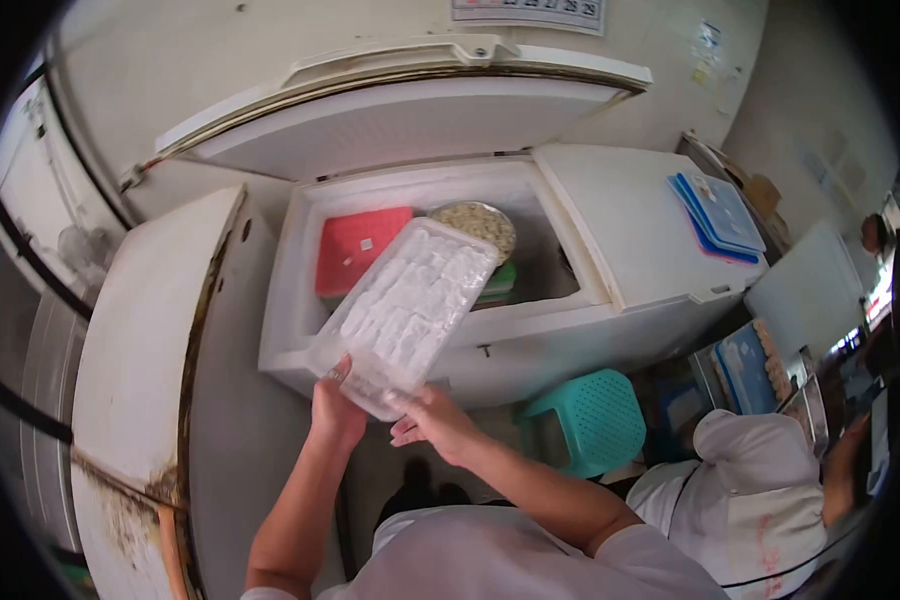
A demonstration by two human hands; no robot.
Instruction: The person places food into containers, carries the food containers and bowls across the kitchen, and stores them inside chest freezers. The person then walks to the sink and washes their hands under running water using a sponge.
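Observation:
A white plastic tray (410, 300) filled with rows of pale, frosty pieces is tilted over the front of an open chest freezer (295, 330). My left hand (338, 405) is closed on its lower left edge. At the lower right corner, my right hand (435, 422) grips it too, thumb on top. Behind the tray, inside the freezer, lie a red tray (348, 235) with a few small white bits and a round metal pan (500, 228) of pale lumps. A green item (500, 280) partly shows below the pan.
The raised freezer lid (420, 115) leans back near the wall. Blue plastic lids (720, 215) lie on the closed right side. A teal stool (610, 425) stands at front right, near a co-worker in white (750, 490). To the left is a rusty white cabinet (150, 330).

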